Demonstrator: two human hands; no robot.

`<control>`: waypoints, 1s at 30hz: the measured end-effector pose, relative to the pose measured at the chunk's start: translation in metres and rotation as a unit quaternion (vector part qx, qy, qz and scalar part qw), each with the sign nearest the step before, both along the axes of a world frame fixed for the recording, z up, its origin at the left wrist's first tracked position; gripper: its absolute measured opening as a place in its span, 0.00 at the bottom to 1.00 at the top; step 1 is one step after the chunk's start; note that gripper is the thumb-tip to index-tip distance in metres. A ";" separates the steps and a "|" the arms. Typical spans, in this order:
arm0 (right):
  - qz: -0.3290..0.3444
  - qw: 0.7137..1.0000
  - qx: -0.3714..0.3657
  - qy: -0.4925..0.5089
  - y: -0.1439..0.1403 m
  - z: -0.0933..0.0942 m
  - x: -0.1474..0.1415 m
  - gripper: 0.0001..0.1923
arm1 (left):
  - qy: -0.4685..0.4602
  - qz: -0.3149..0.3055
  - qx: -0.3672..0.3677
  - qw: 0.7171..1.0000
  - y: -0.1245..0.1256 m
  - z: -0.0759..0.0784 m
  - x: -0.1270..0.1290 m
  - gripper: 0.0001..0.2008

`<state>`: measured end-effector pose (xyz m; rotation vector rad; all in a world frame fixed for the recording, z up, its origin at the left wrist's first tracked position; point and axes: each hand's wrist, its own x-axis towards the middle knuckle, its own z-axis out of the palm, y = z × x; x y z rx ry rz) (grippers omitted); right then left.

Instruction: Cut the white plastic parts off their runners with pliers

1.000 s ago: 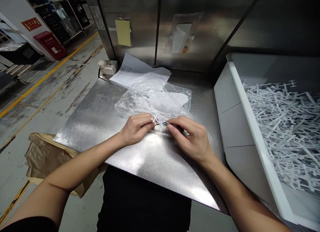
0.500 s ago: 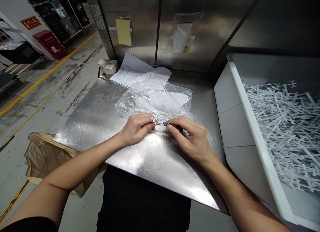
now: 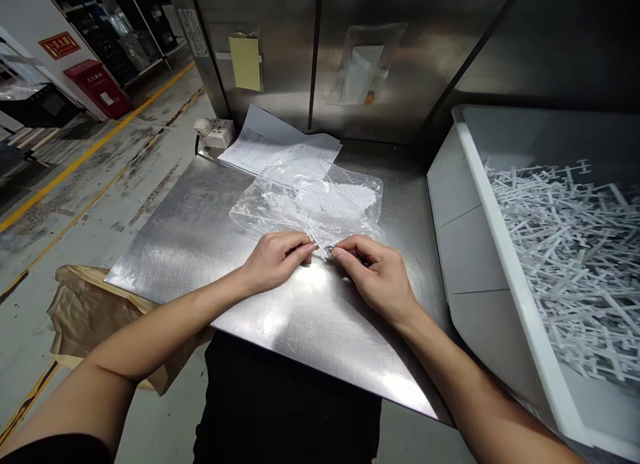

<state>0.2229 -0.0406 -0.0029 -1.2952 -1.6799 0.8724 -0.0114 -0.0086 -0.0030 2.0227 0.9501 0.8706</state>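
Mid-job, by the look of it. Left hand (image 3: 277,257) and right hand (image 3: 375,274) at worktop (image 3: 200,231) centre, each grip pinched on something too small to name. Clear bag (image 3: 310,201) at twelve o'clock. White bin (image 3: 480,204) at three o'clock heaped with plastic sprues (image 3: 575,251).

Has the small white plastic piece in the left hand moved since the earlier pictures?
Yes. The small white plastic piece sits lower, tucked into the left hand, closer to the steel table.
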 end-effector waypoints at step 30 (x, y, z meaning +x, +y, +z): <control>0.052 0.995 0.081 -0.032 -0.007 0.015 -0.001 0.05 | 0.017 0.013 0.117 0.993 0.001 -0.002 -0.002 0.17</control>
